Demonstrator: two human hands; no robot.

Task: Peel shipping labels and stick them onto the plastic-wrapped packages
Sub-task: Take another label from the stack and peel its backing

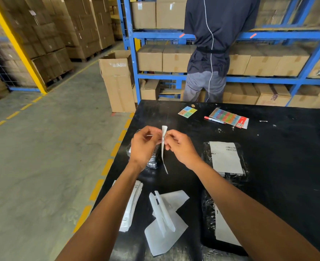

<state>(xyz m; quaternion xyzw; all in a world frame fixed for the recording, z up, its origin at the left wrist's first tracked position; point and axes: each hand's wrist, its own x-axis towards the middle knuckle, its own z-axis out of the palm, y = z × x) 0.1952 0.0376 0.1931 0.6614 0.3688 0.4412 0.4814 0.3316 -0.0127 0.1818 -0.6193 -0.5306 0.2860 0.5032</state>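
Note:
Both my hands pinch one white shipping label, held edge-on above the black table. My left hand grips its left side and my right hand its right side, near the top. Under my left hand lies a black plastic-wrapped package, partly hidden. A second wrapped package with a label stuck on it lies to the right. A third labelled package lies at the near right, partly behind my right forearm. A stack of labels sits by the table's left edge.
Peeled white backing sheets lie near the front of the table. A red marker, a strip of coloured tabs and a coloured card lie at the back. A person stands behind the table at blue shelving. An open carton stands on the floor.

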